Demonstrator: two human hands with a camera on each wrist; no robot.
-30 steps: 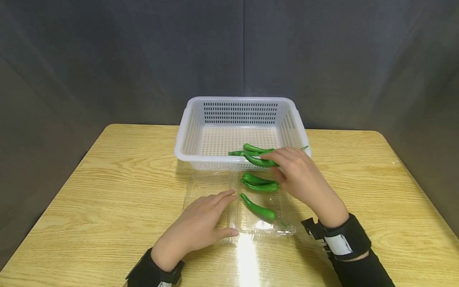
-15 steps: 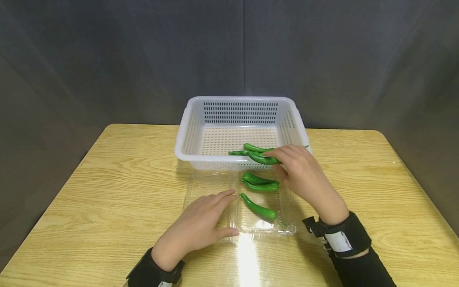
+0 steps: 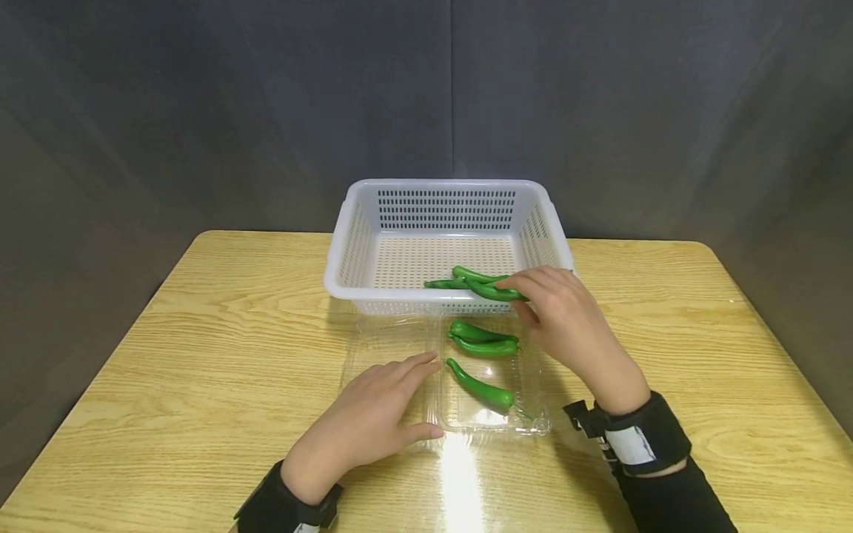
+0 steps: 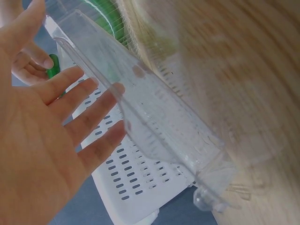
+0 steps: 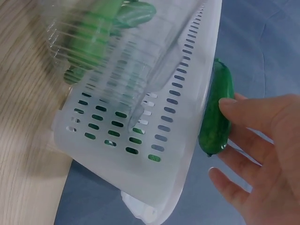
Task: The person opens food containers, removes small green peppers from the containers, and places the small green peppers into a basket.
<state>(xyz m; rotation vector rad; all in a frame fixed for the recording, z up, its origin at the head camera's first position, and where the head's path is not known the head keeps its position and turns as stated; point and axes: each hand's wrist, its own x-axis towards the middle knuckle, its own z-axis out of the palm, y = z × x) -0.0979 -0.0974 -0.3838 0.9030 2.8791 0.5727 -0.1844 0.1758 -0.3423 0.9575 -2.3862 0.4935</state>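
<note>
What head hides (pepper's end (image 5: pixel 210 145)), wrist shows.

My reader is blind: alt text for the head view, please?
A right hand pinches a green pepper at the near rim of a white basket holding more peppers. A left hand lies at an open clear container with three peppers inside, on a wooden table.

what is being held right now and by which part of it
The right hand pinches a pepper around its middle. The left hand grips nothing; whether it touches the clear box is hard to tell.
</note>
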